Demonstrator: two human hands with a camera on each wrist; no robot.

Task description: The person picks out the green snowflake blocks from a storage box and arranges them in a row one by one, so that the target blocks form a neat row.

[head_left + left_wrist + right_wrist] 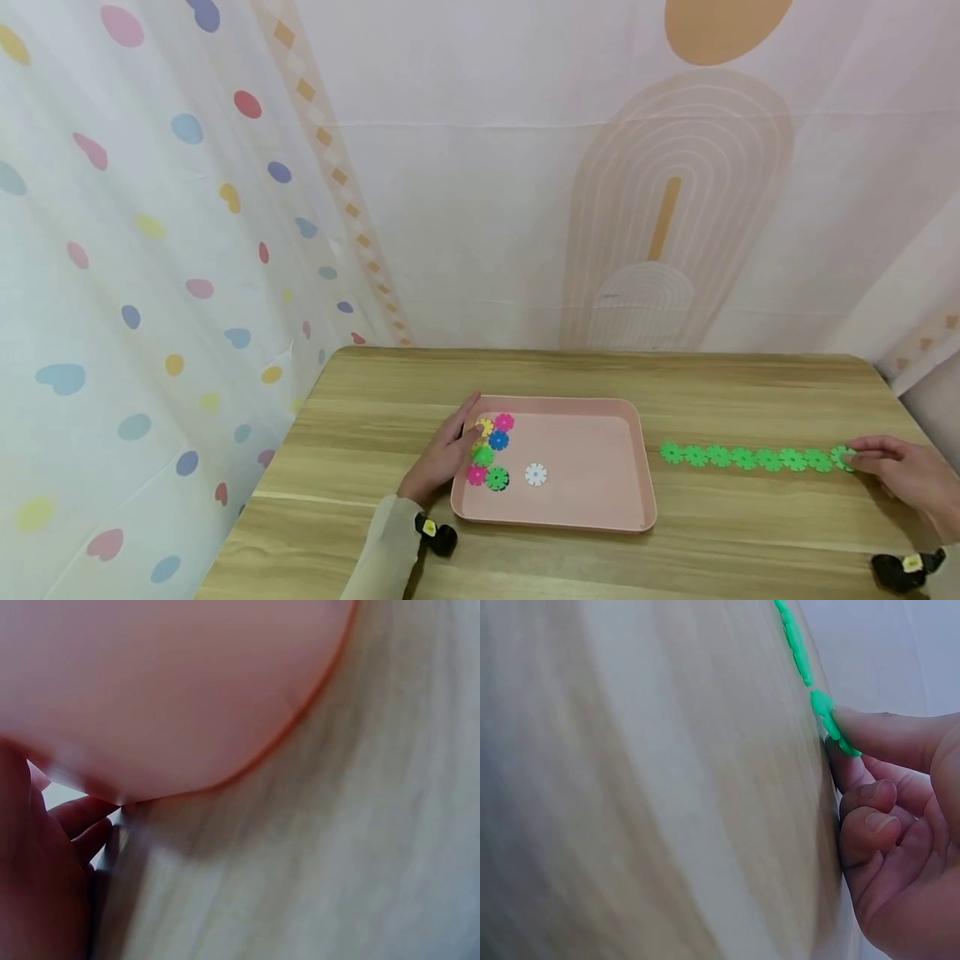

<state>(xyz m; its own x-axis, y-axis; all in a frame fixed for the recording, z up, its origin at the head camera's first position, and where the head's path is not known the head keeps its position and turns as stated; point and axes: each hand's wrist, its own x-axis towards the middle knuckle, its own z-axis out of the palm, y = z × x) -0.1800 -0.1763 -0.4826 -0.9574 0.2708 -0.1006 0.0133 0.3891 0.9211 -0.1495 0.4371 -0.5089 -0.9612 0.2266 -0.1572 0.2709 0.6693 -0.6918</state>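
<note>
A pink tray (570, 504) sits on the table, and my left hand (444, 454) grips its left rim, the thumb inside and the other fingers along the outer wall. In the left wrist view the left hand (45, 855) shows at the tray wall (187, 712). To the right of the tray runs a row of green notched plastic discs (768, 459). My right hand (907, 475) pinches the green disc (842, 457) at its right end. In the right wrist view thumb and index finger hold that disc (826, 712), the other fingers curled.
Inside the tray's left part lie several notched discs: pink (505, 422), blue (498, 440), yellow and green (497, 477). A white disc (536, 474) lies nearer the tray's middle. The wooden table (360, 467) has a patterned curtain (487, 208) behind it and at its left.
</note>
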